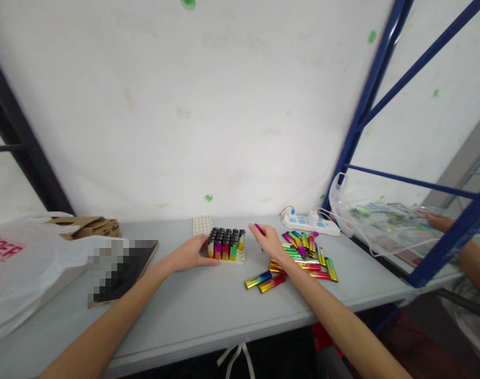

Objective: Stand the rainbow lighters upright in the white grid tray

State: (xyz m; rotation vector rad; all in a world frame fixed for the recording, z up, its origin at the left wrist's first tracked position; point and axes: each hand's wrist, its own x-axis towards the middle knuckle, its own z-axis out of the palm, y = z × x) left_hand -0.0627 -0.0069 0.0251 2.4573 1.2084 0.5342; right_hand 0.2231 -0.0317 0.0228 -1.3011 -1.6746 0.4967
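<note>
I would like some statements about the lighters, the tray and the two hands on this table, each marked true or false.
1. The left hand rests against the tray of upright lighters. True.
2. The right hand is empty. False: it holds a pink lighter at its fingertips.
3. The loose lighters lie flat on the table, to the right of the tray. True.
4. Every slot of the tray is filled. False: empty white slots show at the tray's right end.
5. The white power strip lies at the front edge of the table. False: it lies at the back, near the wall.
</note>
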